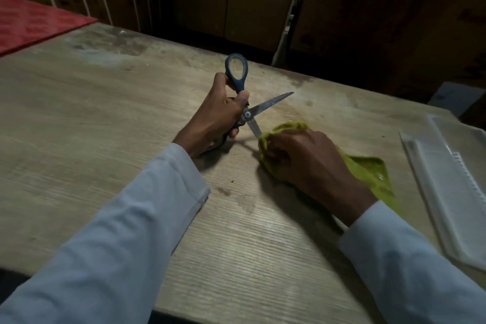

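Note:
My left hand (214, 118) grips a pair of blue-handled scissors (246, 104) near the middle of the wooden table (105, 118). The blades stand spread apart. One handle loop sticks up above my fingers, and the upper blade points to the right. The lower blade runs down into a yellow-green cloth (368, 168). My right hand (307, 158) holds that cloth bunched in its fingers, wrapped over the tip of the lower blade. The rest of the cloth trails to the right on the table, partly hidden under my wrist.
A clear plastic case (447, 187) lies at the right edge of the table. A red sheet (31, 21) covers the far left corner. Dark wooden panels stand behind the table's far edge. The room is dim.

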`<state>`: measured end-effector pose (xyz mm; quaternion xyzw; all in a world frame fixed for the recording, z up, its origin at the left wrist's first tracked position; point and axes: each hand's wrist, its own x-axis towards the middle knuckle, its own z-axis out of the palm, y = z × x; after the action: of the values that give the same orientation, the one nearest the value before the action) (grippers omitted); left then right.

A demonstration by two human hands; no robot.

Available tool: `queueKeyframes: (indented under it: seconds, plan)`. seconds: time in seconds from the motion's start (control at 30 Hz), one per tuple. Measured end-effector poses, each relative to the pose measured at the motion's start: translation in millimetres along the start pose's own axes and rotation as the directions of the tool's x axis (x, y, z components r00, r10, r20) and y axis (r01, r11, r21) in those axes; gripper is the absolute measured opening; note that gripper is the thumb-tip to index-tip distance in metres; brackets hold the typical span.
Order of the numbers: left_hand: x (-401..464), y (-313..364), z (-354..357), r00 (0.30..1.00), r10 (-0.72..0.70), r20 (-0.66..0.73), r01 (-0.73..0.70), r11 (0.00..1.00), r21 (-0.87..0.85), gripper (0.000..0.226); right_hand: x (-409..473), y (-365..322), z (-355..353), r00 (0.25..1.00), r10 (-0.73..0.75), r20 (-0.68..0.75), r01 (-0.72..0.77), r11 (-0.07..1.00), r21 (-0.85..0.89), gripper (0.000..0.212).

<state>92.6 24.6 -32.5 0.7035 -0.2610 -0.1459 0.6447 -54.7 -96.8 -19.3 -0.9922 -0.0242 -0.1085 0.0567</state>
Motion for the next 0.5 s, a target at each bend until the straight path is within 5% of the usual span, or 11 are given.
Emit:
queueKeyframes:
  seconds: [0.1,0.27,0.5]
  plan:
    - [1,0,2,1.000,0.000,-0.003,0.000,1.000,0.009,0.018,-4,6,-5,0.997,0.002,0.081,0.003,0.998,-0.064,0.014]
    - [0,-3,2,1.000,-0.003,-0.010,0.003,0.999,0.045,0.020,26,-2,-9,0.971,-0.034,-0.236,0.061,0.992,0.108,0.013]
    - [3,-5,1,0.999,-0.037,-0.002,0.037,0.999,0.013,0.018,28,-8,14,0.977,-0.056,-0.203,0.060,0.998,0.016,0.017]
